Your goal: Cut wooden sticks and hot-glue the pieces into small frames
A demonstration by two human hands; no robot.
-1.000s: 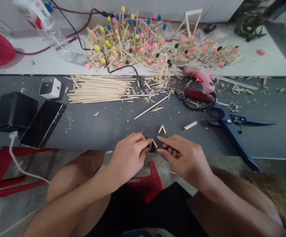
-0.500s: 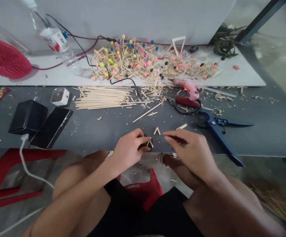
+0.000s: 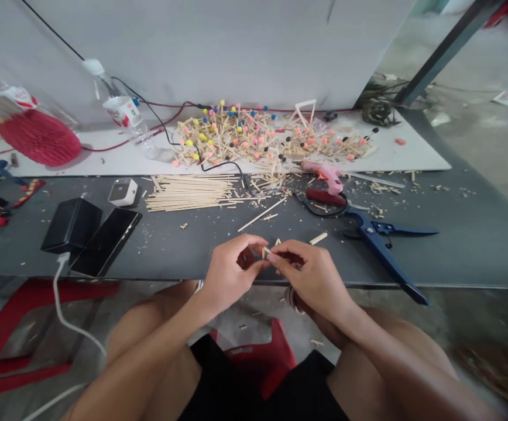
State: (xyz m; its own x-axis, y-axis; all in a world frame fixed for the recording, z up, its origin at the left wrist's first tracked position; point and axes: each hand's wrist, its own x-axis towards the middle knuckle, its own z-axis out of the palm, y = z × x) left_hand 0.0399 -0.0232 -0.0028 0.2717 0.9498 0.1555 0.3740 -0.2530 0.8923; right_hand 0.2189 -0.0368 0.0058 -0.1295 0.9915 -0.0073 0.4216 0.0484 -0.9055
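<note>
My left hand [image 3: 233, 272] and my right hand [image 3: 313, 273] meet over the front edge of the table. Between their fingertips is a small joined piece of wooden sticks [image 3: 265, 251], pinched from both sides; fingers cover most of it. Just behind my right fingertips lies a second V-shaped stick piece [image 3: 278, 241], partly hidden. A short bundle of sticks [image 3: 318, 238] rests on the table beyond my right hand. One long thin stick [image 3: 261, 214] lies at a slant farther back.
Many straight sticks [image 3: 192, 193] lie in a pile. Behind them is a heap of stick pieces with coloured balls [image 3: 236, 131]. A pink glue gun [image 3: 330, 175] and blue cutters [image 3: 381, 245] are at right. A phone [image 3: 107, 242] and black box [image 3: 72, 225] sit left.
My right hand has moved left to meet my left hand and now grips the stick piece too. The camera view has tilted up and shifted somewhat to the left.
</note>
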